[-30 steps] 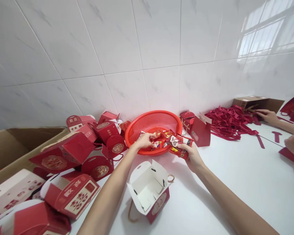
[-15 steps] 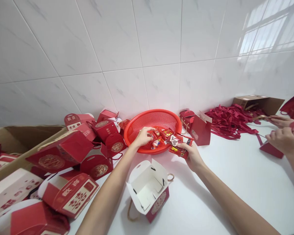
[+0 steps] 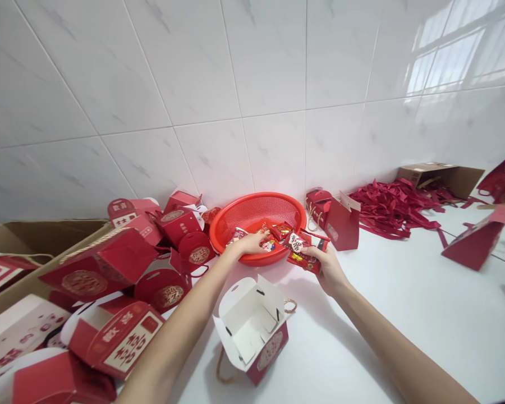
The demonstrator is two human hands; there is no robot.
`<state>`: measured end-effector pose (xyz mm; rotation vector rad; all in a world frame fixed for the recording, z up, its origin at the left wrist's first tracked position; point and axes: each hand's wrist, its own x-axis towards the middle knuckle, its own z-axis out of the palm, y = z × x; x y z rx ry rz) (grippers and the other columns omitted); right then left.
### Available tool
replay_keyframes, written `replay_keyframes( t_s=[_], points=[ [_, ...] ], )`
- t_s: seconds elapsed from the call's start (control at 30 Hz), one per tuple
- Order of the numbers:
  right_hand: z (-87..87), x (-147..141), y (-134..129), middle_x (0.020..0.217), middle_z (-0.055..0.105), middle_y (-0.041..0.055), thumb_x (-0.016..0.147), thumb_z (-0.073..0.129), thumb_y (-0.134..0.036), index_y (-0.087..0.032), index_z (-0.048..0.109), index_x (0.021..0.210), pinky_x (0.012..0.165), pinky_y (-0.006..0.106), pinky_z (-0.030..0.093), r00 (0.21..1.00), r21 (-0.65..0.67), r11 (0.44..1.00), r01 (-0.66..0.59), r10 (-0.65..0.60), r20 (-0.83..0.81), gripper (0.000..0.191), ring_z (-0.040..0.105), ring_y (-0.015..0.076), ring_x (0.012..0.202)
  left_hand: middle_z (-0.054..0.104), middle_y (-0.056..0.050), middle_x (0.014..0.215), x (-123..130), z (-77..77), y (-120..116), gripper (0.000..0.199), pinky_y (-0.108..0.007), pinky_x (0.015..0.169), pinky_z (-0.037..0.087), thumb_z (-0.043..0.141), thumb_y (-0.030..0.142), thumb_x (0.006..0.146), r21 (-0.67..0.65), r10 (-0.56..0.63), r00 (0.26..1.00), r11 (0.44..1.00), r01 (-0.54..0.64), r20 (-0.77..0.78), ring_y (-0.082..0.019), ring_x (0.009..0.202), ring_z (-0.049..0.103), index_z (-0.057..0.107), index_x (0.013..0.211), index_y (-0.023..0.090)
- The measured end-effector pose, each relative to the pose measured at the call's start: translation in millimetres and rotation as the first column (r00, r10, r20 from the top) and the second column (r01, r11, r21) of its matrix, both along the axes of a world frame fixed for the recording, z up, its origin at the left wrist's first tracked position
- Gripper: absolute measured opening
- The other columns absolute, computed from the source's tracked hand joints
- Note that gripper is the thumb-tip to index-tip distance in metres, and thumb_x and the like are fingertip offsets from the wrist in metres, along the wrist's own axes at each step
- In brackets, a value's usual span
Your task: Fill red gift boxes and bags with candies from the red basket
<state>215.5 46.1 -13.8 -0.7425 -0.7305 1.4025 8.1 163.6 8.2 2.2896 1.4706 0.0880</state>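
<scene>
My left hand (image 3: pixel 252 244) reaches over the near rim of a red plastic basket (image 3: pixel 263 201), its fingers slightly apart at the wrapped sweets (image 3: pixel 268 244) inside. My right hand (image 3: pixel 329 268) is closed on several red snack packets (image 3: pixel 305 253), held at the basket's right front edge. A pale label shows on the front packet. Below my hands stands an open gift box (image 3: pixel 267 354), red outside and white inside, with its flaps up and rope handles at two sides. No sweets are visible in it.
Red gift boxes (image 3: pixel 105 261) lie piled at left beside a cardboard carton (image 3: pixel 46 227). Two upright red boxes (image 3: pixel 343 224) stand right of the basket. Farther right are a heap of red ribbons (image 3: pixel 389 207), another carton (image 3: pixel 463 178) and a red box (image 3: pixel 473 241) near another person's hand.
My left hand has moved lower among the sweets. My right hand keeps its packets nearly still. At the right, the other person's hands have drawn away and a red box there stands taller.
</scene>
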Motion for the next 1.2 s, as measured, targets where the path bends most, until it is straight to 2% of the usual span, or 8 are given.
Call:
replay_keyframes(
  t_s=[0.2, 0.37, 0.53, 0.63, 0.87, 0.93, 1.07, 1.2],
  points=[
    [3.6, -0.6, -1.1, 0.085, 0.077, 0.0045, 0.053, 0.082, -0.019, -0.016, 0.076, 0.087, 0.066, 0.030, 0.058, 1.000, -0.016, 1.000, -0.016, 0.016, -0.019, 0.035, 0.069, 0.0201, 0.075, 0.065, -0.012, 0.134, -4.6, 3.9, 6.8, 0.066, -0.033, 0.094, 0.047, 0.067, 0.033, 0.071, -0.110, -0.062, 0.988, 0.993, 0.046, -0.141, -0.031, 0.115, 0.064, 0.059, 0.135, 0.019],
    [2.9, -0.5, -1.4, 0.083, 0.077, 0.0039, 0.053, 0.082, -0.020, -0.016, 0.076, 0.086, 0.067, 0.029, 0.058, 0.999, -0.005, 1.000, -0.017, 0.017, -0.027, 0.034, 0.069, 0.0189, 0.073, 0.067, -0.008, 0.129, -4.4, 4.7, 8.0, 0.067, -0.028, 0.090, 0.047, 0.062, 0.023, 0.071, -0.139, -0.089, 0.975, 0.988, 0.061, -0.202, -0.027, 0.111, 0.064, 0.056, 0.137, 0.019],
    [3.5, -1.1, -2.4, 0.086, 0.077, 0.0051, 0.053, 0.083, -0.020, -0.016, 0.076, 0.088, 0.068, 0.030, 0.059, 0.999, -0.004, 1.000, -0.014, 0.014, -0.028, 0.036, 0.070, 0.0200, 0.076, 0.074, -0.006, 0.086, -2.8, 1.8, 1.5, 0.024, -0.027, 0.069, 0.047, 0.065, 0.040, 0.076, -0.112, -0.004, 0.999, 0.994, -0.002, -0.048, -0.024, 0.080, 0.067, 0.069, 0.085, 0.018],
    [2.8, -1.2, -2.0, 0.087, 0.078, 0.0051, 0.053, 0.083, -0.020, -0.016, 0.076, 0.090, 0.068, 0.030, 0.060, 1.000, 0.003, 1.000, -0.017, 0.018, -0.024, 0.037, 0.070, 0.0201, 0.076, 0.063, -0.002, 0.057, -0.8, 1.2, -1.6, 0.035, -0.026, 0.055, 0.041, 0.058, 0.046, 0.082, -0.172, 0.073, 0.989, 0.984, -0.050, 0.131, -0.018, 0.054, 0.059, 0.060, 0.060, 0.019],
    [1.7, -0.5, -0.9, 0.088, 0.078, 0.0053, 0.055, 0.082, -0.020, -0.017, 0.075, 0.091, 0.068, 0.031, 0.061, 1.000, 0.030, 0.999, -0.020, 0.020, -0.013, 0.037, 0.072, 0.0211, 0.077, 0.073, -0.008, 0.088, 2.5, 9.0, 8.3, 0.040, -0.026, 0.064, 0.049, 0.030, 0.037, 0.097, 0.128, 0.279, 0.862, 0.924, -0.361, 0.423, -0.018, 0.073, 0.068, 0.064, 0.088, 0.018],
    [2.6, -0.5, -1.6, 0.088, 0.078, 0.0053, 0.055, 0.082, -0.019, -0.016, 0.075, 0.091, 0.068, 0.030, 0.061, 1.000, 0.030, 0.999, -0.020, 0.020, -0.013, 0.037, 0.072, 0.0211, 0.078, 0.074, -0.007, 0.085, 4.6, 10.4, 7.6, 0.031, -0.025, 0.065, 0.050, 0.043, 0.035, 0.092, 0.088, 0.232, 0.896, 0.955, -0.285, 0.379, -0.018, 0.073, 0.069, 0.067, 0.085, 0.018],
    [4.3, -1.2, -3.6, 0.087, 0.078, 0.0049, 0.055, 0.082, -0.019, -0.016, 0.075, 0.091, 0.068, 0.030, 0.061, 1.000, 0.029, 0.999, -0.027, 0.027, 0.001, 0.036, 0.072, 0.0210, 0.077, 0.076, -0.002, 0.088, 13.4, 9.8, 4.7, 0.016, -0.025, 0.076, 0.050, 0.061, 0.019, 0.073, -0.084, -0.088, 0.995, 0.992, 0.091, 0.044, -0.021, 0.084, 0.069, 0.074, 0.081, 0.021],
    [4.8, -2.2, -4.8, 0.087, 0.078, 0.0042, 0.054, 0.081, -0.019, -0.017, 0.075, 0.093, 0.068, 0.031, 0.061, 1.000, 0.031, 0.999, -0.020, 0.020, 0.011, 0.039, 0.072, 0.0213, 0.078, 0.076, -0.003, 0.090, 20.7, 7.8, 9.6, 0.022, -0.030, 0.076, 0.049, 0.059, 0.014, 0.068, -0.141, -0.151, 0.982, 0.981, 0.135, -0.112, -0.023, 0.081, 0.067, 0.075, 0.081, 0.022]
  ],
)
